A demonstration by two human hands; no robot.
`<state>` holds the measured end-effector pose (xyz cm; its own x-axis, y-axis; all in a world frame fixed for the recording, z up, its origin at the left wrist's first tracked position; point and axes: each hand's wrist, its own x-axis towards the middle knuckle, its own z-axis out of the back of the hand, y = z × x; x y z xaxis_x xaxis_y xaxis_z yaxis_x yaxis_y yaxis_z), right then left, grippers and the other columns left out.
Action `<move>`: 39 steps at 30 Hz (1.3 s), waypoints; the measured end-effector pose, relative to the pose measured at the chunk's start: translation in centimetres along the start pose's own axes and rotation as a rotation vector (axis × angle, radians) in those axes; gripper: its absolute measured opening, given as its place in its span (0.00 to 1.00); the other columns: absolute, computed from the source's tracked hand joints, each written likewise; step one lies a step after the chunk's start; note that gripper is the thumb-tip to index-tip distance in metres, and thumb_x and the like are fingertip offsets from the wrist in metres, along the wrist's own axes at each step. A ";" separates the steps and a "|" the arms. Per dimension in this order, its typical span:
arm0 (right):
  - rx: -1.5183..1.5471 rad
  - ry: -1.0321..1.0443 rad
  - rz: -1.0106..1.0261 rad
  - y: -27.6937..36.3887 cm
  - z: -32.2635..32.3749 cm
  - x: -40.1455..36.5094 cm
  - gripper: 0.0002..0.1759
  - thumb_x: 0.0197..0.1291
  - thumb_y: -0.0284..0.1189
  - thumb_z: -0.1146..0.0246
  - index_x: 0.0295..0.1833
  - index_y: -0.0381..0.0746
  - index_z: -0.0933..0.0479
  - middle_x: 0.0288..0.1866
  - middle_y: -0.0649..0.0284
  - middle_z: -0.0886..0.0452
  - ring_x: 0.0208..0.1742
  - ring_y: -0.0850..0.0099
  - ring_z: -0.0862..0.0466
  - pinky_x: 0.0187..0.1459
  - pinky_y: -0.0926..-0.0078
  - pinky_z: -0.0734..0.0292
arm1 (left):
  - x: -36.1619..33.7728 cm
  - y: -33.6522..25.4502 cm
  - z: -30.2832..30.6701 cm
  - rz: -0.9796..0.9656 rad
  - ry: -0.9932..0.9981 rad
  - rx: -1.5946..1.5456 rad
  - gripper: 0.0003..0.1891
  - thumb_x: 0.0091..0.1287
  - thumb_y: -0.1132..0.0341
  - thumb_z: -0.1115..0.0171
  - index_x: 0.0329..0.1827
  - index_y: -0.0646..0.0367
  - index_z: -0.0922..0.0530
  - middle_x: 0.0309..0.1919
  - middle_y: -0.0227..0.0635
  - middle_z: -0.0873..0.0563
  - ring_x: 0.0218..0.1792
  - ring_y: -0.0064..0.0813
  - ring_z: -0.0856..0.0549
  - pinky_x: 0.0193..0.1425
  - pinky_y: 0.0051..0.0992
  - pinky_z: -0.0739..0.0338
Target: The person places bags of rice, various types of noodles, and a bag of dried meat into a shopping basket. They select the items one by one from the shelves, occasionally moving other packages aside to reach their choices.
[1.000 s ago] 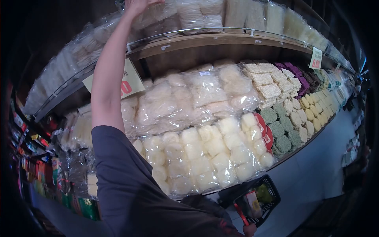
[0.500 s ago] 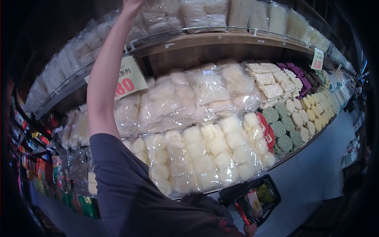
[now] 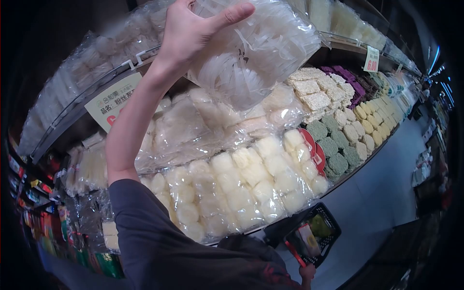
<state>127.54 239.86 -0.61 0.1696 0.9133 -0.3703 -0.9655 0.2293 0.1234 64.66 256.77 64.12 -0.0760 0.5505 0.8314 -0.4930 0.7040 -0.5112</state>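
My left hand [image 3: 186, 29] is raised in front of the shelves and grips a clear plastic bag of white noodles [image 3: 251, 53] by its upper left corner, thumb across the front. The bag hangs in the air before the upper shelf. Low at the bottom edge, my right hand [image 3: 305, 274] holds the red handle of a black shopping basket [image 3: 314, 234], which has a few packaged items inside.
Sloped shelves hold bagged pale noodle nests [image 3: 232, 188], green nests [image 3: 331, 150], purple ones [image 3: 350, 79] and yellow ones [image 3: 377, 128]. A price sign [image 3: 112, 101] hangs on the upper shelf rail. Grey aisle floor [image 3: 382, 193] lies to the right.
My left hand, which was reaching up to the top shelf, has come down and toward me with a bag of white noodles in its grip. The basket stays low on my right.
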 end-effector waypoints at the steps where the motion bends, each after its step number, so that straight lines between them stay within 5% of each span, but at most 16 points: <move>1: 0.000 -0.001 -0.004 0.3 0.3 -0.2 0.15 0.50 0.41 0.30 0.38 0.41 0.13 0.35 0.48 0.13 0.42 0.44 0.13 0.48 0.49 0.17 | 0.0 0.2 0.0 0.000 0.001 -0.004 0.24 0.64 0.69 0.25 0.62 0.66 0.22 0.54 0.36 0.15 0.55 0.24 0.18 0.62 0.26 0.23; 7: 0.010 -0.008 -0.039 1.0 0.9 -0.6 0.15 0.52 0.42 0.31 0.40 0.44 0.12 0.36 0.49 0.12 0.42 0.45 0.12 0.49 0.49 0.17 | -0.3 1.1 -0.9 -0.068 0.009 -0.097 0.26 0.62 0.72 0.24 0.63 0.65 0.22 0.53 0.34 0.15 0.54 0.24 0.17 0.62 0.26 0.23; 10: 0.024 -0.019 -0.036 1.4 1.2 -0.9 0.15 0.52 0.43 0.31 0.41 0.45 0.12 0.36 0.50 0.12 0.42 0.46 0.12 0.50 0.50 0.17 | -0.6 1.8 -0.5 -0.117 0.080 0.086 0.31 0.64 0.65 0.26 0.67 0.67 0.28 0.59 0.41 0.17 0.61 0.32 0.19 0.67 0.32 0.25; 12: 0.007 -0.035 -0.062 1.4 0.9 -0.8 0.14 0.52 0.42 0.31 0.40 0.46 0.11 0.36 0.50 0.12 0.43 0.46 0.12 0.50 0.50 0.17 | -1.5 2.4 -0.3 0.288 0.022 0.153 0.41 0.57 0.35 0.27 0.68 0.52 0.25 0.62 0.42 0.20 0.61 0.40 0.19 0.64 0.45 0.24; 13: 0.004 -0.036 -0.059 1.0 0.5 -0.4 0.14 0.52 0.42 0.31 0.40 0.46 0.11 0.36 0.50 0.12 0.43 0.46 0.12 0.50 0.50 0.17 | -1.8 2.6 -0.5 0.290 0.018 0.155 0.41 0.57 0.35 0.27 0.68 0.52 0.25 0.62 0.42 0.20 0.61 0.40 0.19 0.64 0.45 0.24; 15: 0.002 -0.034 -0.083 0.1 -0.6 0.1 0.15 0.46 0.33 0.33 0.42 0.50 0.11 0.36 0.52 0.12 0.42 0.47 0.13 0.49 0.52 0.17 | -2.5 3.3 -1.0 0.466 0.094 -0.301 0.37 0.64 0.38 0.32 0.66 0.58 0.26 0.60 0.44 0.19 0.58 0.37 0.17 0.60 0.36 0.19; 16: -0.001 -0.029 -0.073 0.0 -0.6 0.1 0.15 0.46 0.33 0.33 0.42 0.50 0.11 0.36 0.52 0.12 0.42 0.47 0.13 0.49 0.52 0.17 | -3.6 3.3 -1.7 0.471 0.088 -0.292 0.37 0.64 0.38 0.32 0.66 0.58 0.26 0.60 0.44 0.19 0.58 0.37 0.17 0.60 0.36 0.19; 18: -0.003 -0.054 -0.040 0.1 -0.8 0.1 0.15 0.45 0.33 0.33 0.42 0.49 0.11 0.34 0.51 0.12 0.42 0.47 0.12 0.48 0.51 0.17 | -6.7 3.7 -3.7 0.680 -0.056 -0.878 0.33 0.68 0.38 0.37 0.65 0.54 0.24 0.57 0.43 0.16 0.57 0.34 0.15 0.61 0.31 0.17; 23: -0.031 -0.074 -0.036 0.8 -0.3 -0.4 0.12 0.47 0.31 0.33 0.40 0.47 0.12 0.33 0.51 0.13 0.40 0.47 0.13 0.44 0.50 0.17 | -17.6 15.3 -8.9 0.412 0.395 -1.889 0.33 0.69 0.42 0.38 0.64 0.62 0.31 0.47 0.38 0.23 0.45 0.35 0.19 0.53 0.39 0.22; 25: -0.046 -0.092 -0.010 0.5 -0.7 -0.2 0.12 0.48 0.32 0.32 0.41 0.46 0.12 0.33 0.51 0.13 0.39 0.46 0.13 0.44 0.49 0.17 | -18.8 15.9 -12.7 0.410 0.460 -2.086 0.33 0.68 0.44 0.37 0.63 0.61 0.34 0.45 0.38 0.25 0.43 0.36 0.20 0.52 0.39 0.24; 27: -0.061 -0.092 -0.009 1.0 -0.1 -0.5 0.11 0.52 0.32 0.34 0.41 0.46 0.12 0.33 0.48 0.14 0.39 0.45 0.13 0.44 0.48 0.17 | -20.0 14.7 -16.3 0.191 0.594 -2.399 0.33 0.64 0.47 0.33 0.62 0.60 0.36 0.45 0.40 0.24 0.44 0.38 0.19 0.53 0.41 0.25; 31: -0.028 -0.072 -0.022 2.0 0.9 -1.0 0.12 0.53 0.32 0.35 0.44 0.46 0.12 0.35 0.49 0.13 0.40 0.44 0.13 0.44 0.48 0.18 | -19.9 13.5 -20.7 -0.037 0.807 -2.569 0.34 0.64 0.48 0.32 0.62 0.60 0.36 0.46 0.43 0.21 0.43 0.43 0.15 0.51 0.43 0.22; 39: 0.013 -0.064 -0.066 2.0 0.7 -0.8 0.12 0.51 0.31 0.34 0.41 0.44 0.12 0.34 0.47 0.13 0.41 0.44 0.13 0.46 0.48 0.18 | -20.8 12.6 -22.3 0.071 0.837 -2.621 0.34 0.64 0.48 0.32 0.62 0.61 0.36 0.45 0.44 0.20 0.42 0.44 0.14 0.50 0.44 0.21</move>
<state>125.58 239.86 0.53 0.2457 0.9156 -0.3182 -0.9492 0.2939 0.1126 79.32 264.18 35.48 0.3486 0.1389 0.9269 0.7117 -0.6828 -0.1653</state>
